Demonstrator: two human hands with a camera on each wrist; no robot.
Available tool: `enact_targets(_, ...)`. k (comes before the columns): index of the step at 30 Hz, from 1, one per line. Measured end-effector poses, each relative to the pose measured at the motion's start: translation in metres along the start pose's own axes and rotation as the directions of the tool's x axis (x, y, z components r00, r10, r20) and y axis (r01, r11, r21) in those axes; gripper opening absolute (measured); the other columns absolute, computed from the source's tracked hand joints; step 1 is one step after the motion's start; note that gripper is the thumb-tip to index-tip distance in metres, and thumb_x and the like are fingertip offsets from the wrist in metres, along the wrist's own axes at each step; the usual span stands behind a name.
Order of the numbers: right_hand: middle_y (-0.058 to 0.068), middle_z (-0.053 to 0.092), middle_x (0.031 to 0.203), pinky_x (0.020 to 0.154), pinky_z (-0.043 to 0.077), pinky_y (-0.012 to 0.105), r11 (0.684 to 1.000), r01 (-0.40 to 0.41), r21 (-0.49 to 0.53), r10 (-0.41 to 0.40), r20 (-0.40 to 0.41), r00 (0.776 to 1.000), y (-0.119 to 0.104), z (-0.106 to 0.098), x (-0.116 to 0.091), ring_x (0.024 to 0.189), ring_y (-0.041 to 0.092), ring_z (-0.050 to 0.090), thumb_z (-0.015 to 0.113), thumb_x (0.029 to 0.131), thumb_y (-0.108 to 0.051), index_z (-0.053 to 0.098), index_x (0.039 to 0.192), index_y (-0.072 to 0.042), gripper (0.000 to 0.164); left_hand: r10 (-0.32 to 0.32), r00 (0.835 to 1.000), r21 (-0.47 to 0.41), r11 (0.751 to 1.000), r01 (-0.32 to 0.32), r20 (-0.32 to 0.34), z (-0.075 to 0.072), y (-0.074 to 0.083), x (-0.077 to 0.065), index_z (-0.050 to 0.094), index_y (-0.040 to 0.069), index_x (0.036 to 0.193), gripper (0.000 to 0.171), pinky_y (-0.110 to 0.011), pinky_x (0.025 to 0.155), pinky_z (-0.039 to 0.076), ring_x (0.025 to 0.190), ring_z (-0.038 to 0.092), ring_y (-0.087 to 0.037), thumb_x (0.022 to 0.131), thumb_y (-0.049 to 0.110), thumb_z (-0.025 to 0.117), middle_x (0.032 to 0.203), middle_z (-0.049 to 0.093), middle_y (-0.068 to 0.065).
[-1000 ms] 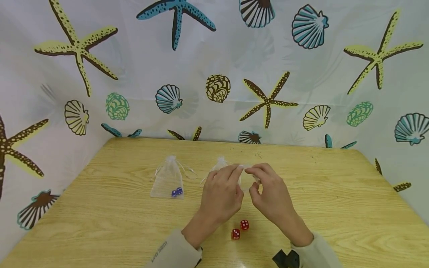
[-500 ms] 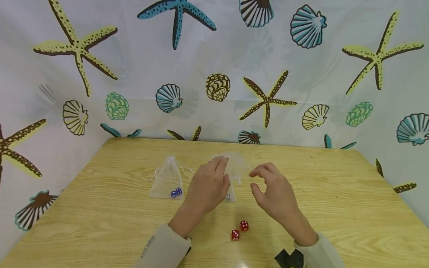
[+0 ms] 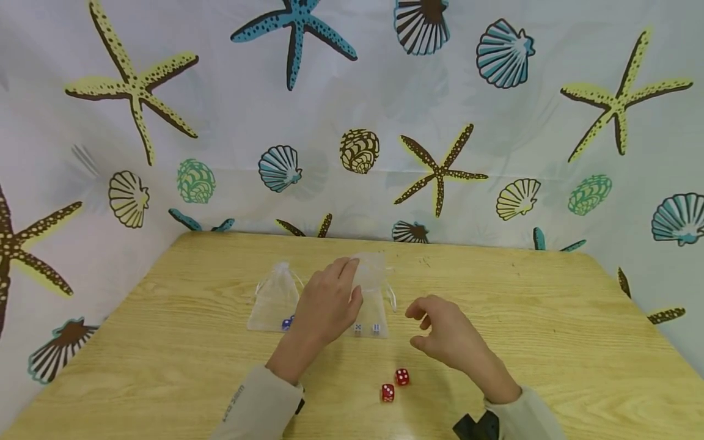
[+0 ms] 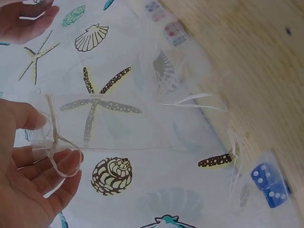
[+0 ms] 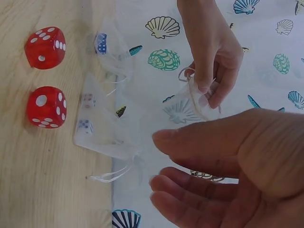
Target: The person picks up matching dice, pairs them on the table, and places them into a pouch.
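My left hand (image 3: 327, 302) pinches the gathered neck of a sheer white drawstring pouch (image 4: 114, 128), held up with no dice visible in it. Beneath, on the table, a second sheer pouch (image 3: 370, 315) holds two white dice (image 5: 86, 114). Partly behind my left hand lies a third pouch (image 3: 273, 299) with two blue dice (image 4: 269, 185). To the right, my right hand (image 3: 448, 333) hovers with relaxed, bent fingers and nothing between them. Two loose red dice (image 3: 395, 385) sit on the wood between my forearms.
The wood-grain table (image 3: 165, 366) ends at a white cloth backdrop (image 3: 330, 201) printed with starfish and shells. This cloth also rises along the left and right sides. A dark strap (image 3: 477, 425) is on my right wrist.
My hands have moved apart. The left has shifted left with the pouch, and the right has drawn slightly nearer. The pouch with white dice has come into view between them.
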State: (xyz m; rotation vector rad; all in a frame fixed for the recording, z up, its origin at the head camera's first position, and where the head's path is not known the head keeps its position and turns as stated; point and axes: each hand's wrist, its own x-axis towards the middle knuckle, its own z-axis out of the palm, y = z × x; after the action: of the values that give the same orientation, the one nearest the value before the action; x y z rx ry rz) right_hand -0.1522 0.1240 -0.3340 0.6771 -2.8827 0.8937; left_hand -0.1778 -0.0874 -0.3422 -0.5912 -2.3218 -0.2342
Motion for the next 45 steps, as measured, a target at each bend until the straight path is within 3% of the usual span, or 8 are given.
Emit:
enact_targets(4,0.009,0.064,0.090,0.064,0.047,0.024,0.999,0.030,0.043,-0.036,0.148,0.988,0.008,0.005,0.003,0.073,0.014,0.056,0.078,0.070,0.003,0.065,0.096,-0.001,0.030,0.005,1.000,-0.008,1.000,-0.005,-0.001,0.002,-0.001,-0.001,0.062,-0.002,0.117,0.038,-0.038,0.075,0.055,0.094,0.066,-0.027,0.084,0.014,0.069,0.109,0.066,-0.015)
enact_targets(7,0.009,0.063,0.086,0.061,0.046,0.024,0.998,0.028,0.047,-0.037,0.215,0.976,0.011,0.011,0.005,0.069,0.013,0.054,0.079,0.067,0.004,0.065,0.092,-0.001,0.029,0.009,1.000,-0.002,1.000,-0.009,0.006,0.002,0.001,-0.001,0.063,-0.002,0.117,0.037,-0.038,0.076,0.055,0.094,0.066,-0.026,0.084,0.014,0.068,0.109,0.066,-0.014)
enact_targets(19,0.002,0.058,0.071,0.055,0.041,0.025,0.997,0.026,0.078,-0.052,0.369,0.928,0.014,0.027,0.006,0.062,0.012,0.048,0.074,0.062,0.011,0.063,0.078,-0.004,0.025,0.005,0.999,0.001,1.000,-0.005,0.045,0.000,0.007,0.000,0.064,0.000,0.115,0.032,-0.037,0.078,0.054,0.096,0.066,-0.025,0.086,0.014,0.067,0.109,0.066,-0.013)
enact_targets(33,-0.004,0.053,0.063,0.050,0.037,0.022,0.996,0.067,0.057,-0.084,0.378,0.922,0.016,0.029,0.005,0.057,0.009,0.045,0.071,0.061,0.013,0.064,0.070,-0.007,0.023,0.028,0.999,0.005,1.000,-0.028,0.018,0.002,0.008,0.000,0.065,0.001,0.112,0.030,-0.036,0.074,0.055,0.091,0.067,-0.025,0.084,0.013,0.068,0.105,0.067,-0.012)
enact_targets(45,0.000,0.063,0.075,0.058,0.045,0.019,0.992,0.124,0.024,-0.126,0.192,0.973,0.014,-0.001,0.003,0.065,0.004,0.052,0.072,0.077,0.000,0.070,0.085,-0.005,0.010,0.074,0.997,0.067,0.995,-0.077,0.036,0.003,0.015,-0.001,0.066,0.002,0.110,0.029,-0.035,0.076,0.055,0.094,0.067,-0.023,0.084,0.014,0.067,0.105,0.068,-0.010)
